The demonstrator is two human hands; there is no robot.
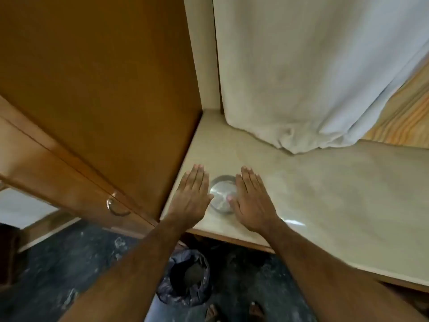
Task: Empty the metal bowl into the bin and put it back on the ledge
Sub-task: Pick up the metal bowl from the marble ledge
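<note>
A small round metal bowl rests on the pale marble ledge, close to its front edge. My left hand lies flat with fingers straight just left of the bowl, its thumb touching the rim. Right of the bowl, my right hand is equally flat and open, with its thumb tip over the bowl's edge. Neither hand grips the bowl. On the dark floor below the ledge stands the bin, lined with a black bag, its mouth open upward.
A brown wooden cupboard with a metal handle rises at the left, hard against the ledge. A white curtain hangs onto the back of the ledge. My bare feet stand on the dark speckled floor near the bin.
</note>
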